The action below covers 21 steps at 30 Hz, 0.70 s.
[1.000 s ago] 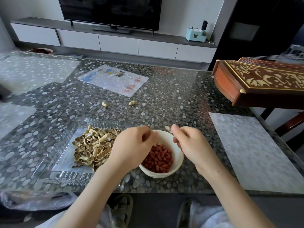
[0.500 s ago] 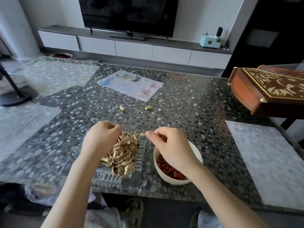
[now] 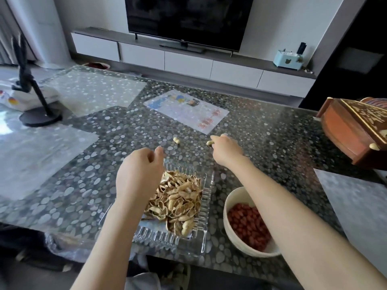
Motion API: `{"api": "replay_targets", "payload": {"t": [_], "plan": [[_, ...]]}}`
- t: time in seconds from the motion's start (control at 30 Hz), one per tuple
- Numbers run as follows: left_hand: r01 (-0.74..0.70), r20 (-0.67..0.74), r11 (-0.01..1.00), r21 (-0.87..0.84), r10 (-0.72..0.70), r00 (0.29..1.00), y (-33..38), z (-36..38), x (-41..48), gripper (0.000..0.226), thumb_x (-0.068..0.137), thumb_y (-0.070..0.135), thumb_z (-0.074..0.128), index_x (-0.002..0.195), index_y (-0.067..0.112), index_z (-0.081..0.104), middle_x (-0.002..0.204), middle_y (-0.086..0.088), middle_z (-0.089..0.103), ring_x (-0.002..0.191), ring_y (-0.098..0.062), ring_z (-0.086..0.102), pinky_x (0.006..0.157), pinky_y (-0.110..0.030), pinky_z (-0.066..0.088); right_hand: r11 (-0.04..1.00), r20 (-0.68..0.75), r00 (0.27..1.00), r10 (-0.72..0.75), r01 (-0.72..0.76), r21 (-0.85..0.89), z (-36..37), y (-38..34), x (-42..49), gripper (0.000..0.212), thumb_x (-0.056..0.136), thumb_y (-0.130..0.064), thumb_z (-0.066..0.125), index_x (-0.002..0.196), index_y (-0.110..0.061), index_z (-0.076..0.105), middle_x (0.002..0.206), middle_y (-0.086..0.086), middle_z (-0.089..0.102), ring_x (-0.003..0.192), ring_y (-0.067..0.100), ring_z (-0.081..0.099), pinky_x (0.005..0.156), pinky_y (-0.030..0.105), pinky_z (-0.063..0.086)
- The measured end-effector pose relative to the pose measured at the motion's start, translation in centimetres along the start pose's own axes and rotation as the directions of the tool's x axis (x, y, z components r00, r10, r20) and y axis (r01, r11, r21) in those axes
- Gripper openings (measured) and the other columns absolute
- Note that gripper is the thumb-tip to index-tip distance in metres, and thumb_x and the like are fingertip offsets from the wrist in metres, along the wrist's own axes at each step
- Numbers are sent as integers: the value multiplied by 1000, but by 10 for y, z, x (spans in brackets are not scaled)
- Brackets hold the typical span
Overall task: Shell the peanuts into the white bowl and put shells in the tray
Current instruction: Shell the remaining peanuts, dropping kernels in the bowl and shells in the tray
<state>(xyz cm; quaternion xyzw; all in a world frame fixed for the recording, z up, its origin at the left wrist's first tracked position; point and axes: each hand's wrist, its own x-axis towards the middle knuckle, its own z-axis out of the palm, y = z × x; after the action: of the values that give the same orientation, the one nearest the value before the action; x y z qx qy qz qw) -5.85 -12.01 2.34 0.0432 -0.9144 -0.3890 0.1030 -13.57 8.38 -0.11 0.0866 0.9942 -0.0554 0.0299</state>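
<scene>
Clear tray (image 3: 165,240) holds shells (image 3: 180,197); left hand (image 3: 139,174) loosely curled, empty; right hand (image 3: 226,150) pinches peanut (image 3: 209,143) on table (image 3: 272,143).

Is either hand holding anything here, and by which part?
The right hand pinches a peanut by its right end. The left hand holds nothing that I can see.

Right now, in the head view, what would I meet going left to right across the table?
From the left: black stand, left hand, loose peanut, right hand, carved wooden instrument. Skipped: tray and bowl, overlapping the hands.
</scene>
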Motion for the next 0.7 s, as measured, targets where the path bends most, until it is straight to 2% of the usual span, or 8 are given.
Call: {"api": "replay_targets", "payload": {"t": [0.1,0.17,0.3,0.37,0.47,0.57,0.63,0.7], "plan": [[-25,-11,999,-26,25,1000,1,3,3,47,97,34,44,57,11,34,48,0,34,46,-18,29,47,-27,21,994,85,996,25,-15,-110,6,-4,25,49,97,-6,39,144,-17,34,146,13,32,130,34,37,98,44,40],[-46,-15,998,-41,46,999,3,4,6,47,97,34,44,57,11,33,49,0,33,46,-17,28,47,-27,21,980,98,995,29,-9,-198,10,-6,33,46,95,-4,42,141,-12,40,144,13,35,131,34,35,102,43,39],[-100,-6,994,-53,100,995,9,8,9,46,97,33,43,57,11,35,49,1,35,45,-16,29,46,-27,22,952,-6,998,-59,54,-300,15,-7,36,24,96,-4,49,118,-2,57,125,13,55,117,31,51,86,35,44],[-121,3,991,-61,122,993,10,11,9,45,98,32,42,59,11,37,50,1,36,45,-16,30,46,-28,21,986,-30,997,-68,62,-153,11,-6,31,15,100,-16,45,103,-5,56,105,14,59,98,31,56,73,34,40],[-159,51,983,-88,164,985,14,15,4,42,99,32,39,68,5,49,54,1,43,47,-14,35,46,-28,25,950,-55,998,-34,50,308,-4,0,15,19,99,-24,49,87,-9,47,83,13,58,78,30,57,65,37,42],[-186,151,967,-172,212,965,21,18,-5,45,100,35,35,81,2,58,59,-2,50,49,-14,38,46,-26,28,684,-85,989,-120,144,715,-24,2,-31,8,90,-16,64,88,-13,56,81,8,68,70,19,64,66,30,54],[-194,234,947,-258,256,938,27,20,-14,46,100,38,34,84,3,58,62,-2,50,50,-13,39,47,-23,30,516,-114,980,-165,184,837,-34,4,-68,8,85,-11,69,89,-15,64,76,4,69,64,10,63,62,22,54],[-214,272,923,-320,306,912,33,22,-25,45,98,43,35,85,7,60,65,-2,54,55,-13,43,52,-27,35,453,-155,973,-171,218,865,-40,9,-106,4,82,-18,71,85,-17,68,68,-1,69,60,7,62,60,20,52]]}}
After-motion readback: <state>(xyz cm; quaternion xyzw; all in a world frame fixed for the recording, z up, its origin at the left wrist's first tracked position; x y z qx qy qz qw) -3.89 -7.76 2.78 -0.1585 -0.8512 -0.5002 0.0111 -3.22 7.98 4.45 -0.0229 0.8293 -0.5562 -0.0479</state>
